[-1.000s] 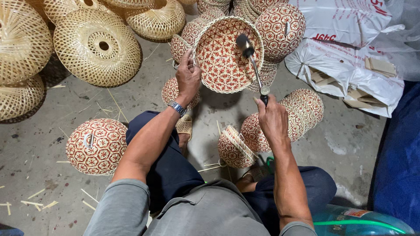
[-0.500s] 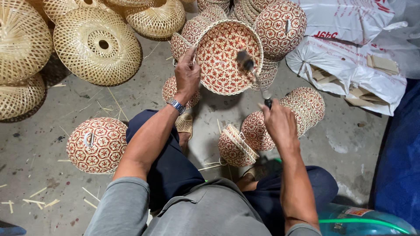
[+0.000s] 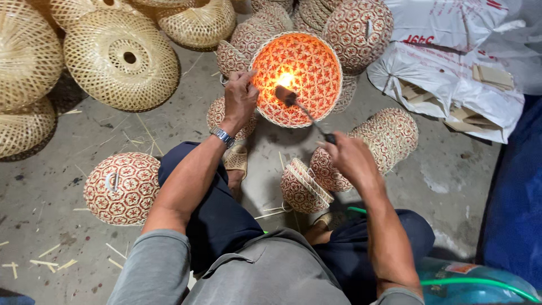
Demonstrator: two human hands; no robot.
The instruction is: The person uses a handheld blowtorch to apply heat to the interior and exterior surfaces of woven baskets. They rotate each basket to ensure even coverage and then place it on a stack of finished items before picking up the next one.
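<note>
A grey concrete floor (image 3: 68, 186) carried everything; at its upper right lay a large white sack (image 3: 451, 73), crumpled, with red printing across its top and flat pale wood offcuts spilling from its open mouth; a blue cloth (image 3: 514, 214) filled the right edge, cut off by the frame. Pale natural woven shades (image 3: 121, 59) crowded the upper left, several only partly in view; red-patterned woven shades (image 3: 121, 189) lay scattered near the person's knees, one beside the left knee, two more under the right forearm, partly hidden.

The bowl-shaped woven shade (image 3: 296, 79) stood tilted with its open mouth facing the camera, in front of the person and above the floor; its inside glowed orange. The left hand (image 3: 240, 99) had its grip clenched on the shade's left rim. The right hand (image 3: 353, 158) was closed around the dark handle of a torch (image 3: 302, 110), whose long axis ran from lower right up to upper left, the head inside the bowl; the flame's bright glare made the tip hard to make out.
</note>
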